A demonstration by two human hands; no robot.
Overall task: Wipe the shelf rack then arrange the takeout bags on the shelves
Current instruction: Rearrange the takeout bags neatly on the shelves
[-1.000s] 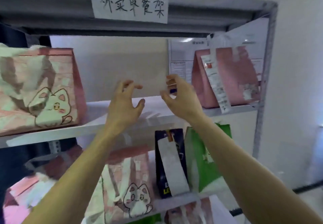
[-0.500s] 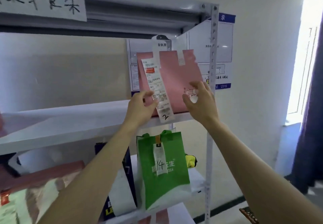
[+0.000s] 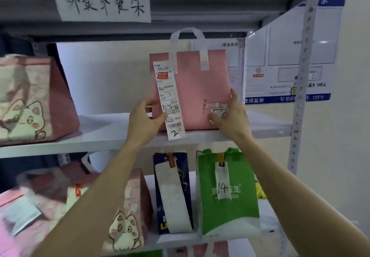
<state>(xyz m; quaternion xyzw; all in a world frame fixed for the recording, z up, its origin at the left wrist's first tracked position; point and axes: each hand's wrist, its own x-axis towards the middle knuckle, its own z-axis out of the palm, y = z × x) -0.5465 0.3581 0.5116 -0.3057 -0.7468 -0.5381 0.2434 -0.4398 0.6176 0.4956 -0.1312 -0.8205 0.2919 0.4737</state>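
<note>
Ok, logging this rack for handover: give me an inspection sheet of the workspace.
Surface: upper shelf, bags standing on it.
Job's things: pink bag upright, receipt marked 2 on its front; cat-print bag at left; blue bag and green bag marked 14 below.
Clutter: yellow item behind the green bag.
Hands: left hand and right hand hold the pink bag's lower sides.
Cables: nothing seen.
Surroundings: handwritten sign on the top rail; notices on the wall.

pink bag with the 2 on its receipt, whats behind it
Behind the pink bag, a posted notice shows past its top and right edge; the bag covers the rest.
</note>
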